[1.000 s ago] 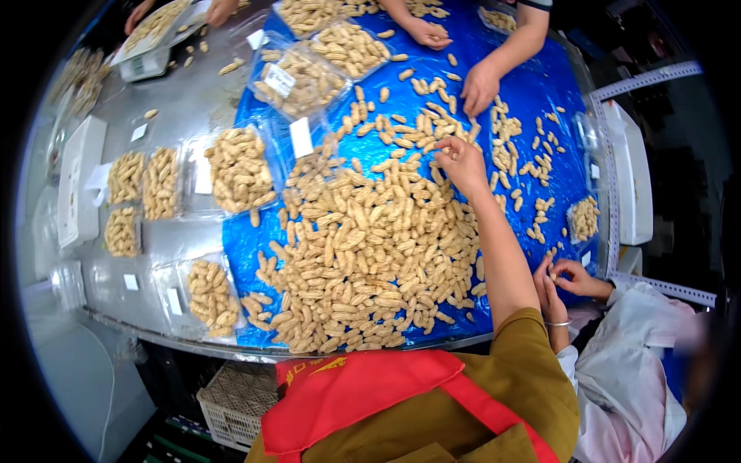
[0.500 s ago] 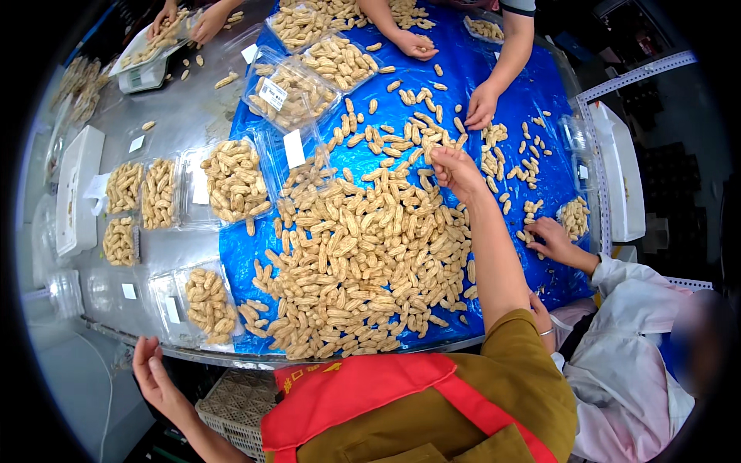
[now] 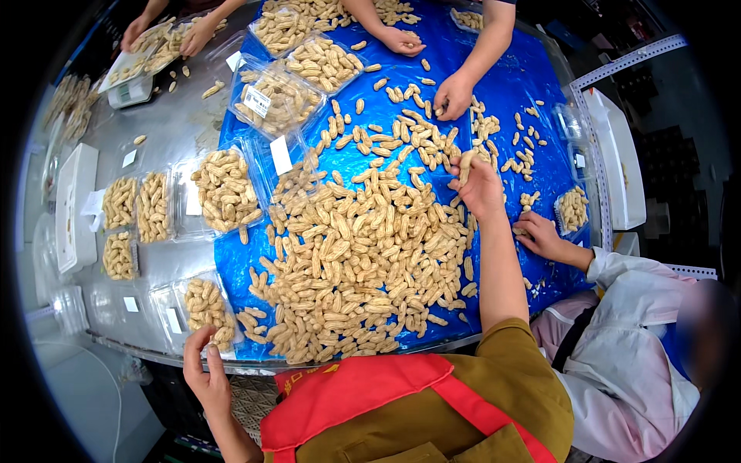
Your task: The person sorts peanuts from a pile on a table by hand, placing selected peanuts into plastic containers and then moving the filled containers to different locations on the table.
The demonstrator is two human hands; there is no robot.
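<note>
My right hand [image 3: 482, 189] is over the right side of a big peanut heap [image 3: 363, 262] on blue sheeting, pinching a peanut [image 3: 466, 163] between thumb and fingers. At the table's front edge, my left hand [image 3: 207, 374] has its fingers apart and holds nothing I can see. Its fingertips reach the near end of a clear plastic tray of peanuts [image 3: 207, 305]; whether they touch it, I cannot tell. Loose peanuts lie around the heap's far and right sides.
Filled clear trays [image 3: 226, 189] stand at left, beside a white bin [image 3: 76, 208]. More trays [image 3: 279, 96] overlap at the back. Across the table, a person's hand [image 3: 454, 96] picks among peanuts. At right, another person's hand [image 3: 540, 235] rests near a small tray [image 3: 572, 210].
My left hand has moved up and right to the near tray. My right hand has shifted slightly right and toward me with a peanut. The hand across the table has moved left.
</note>
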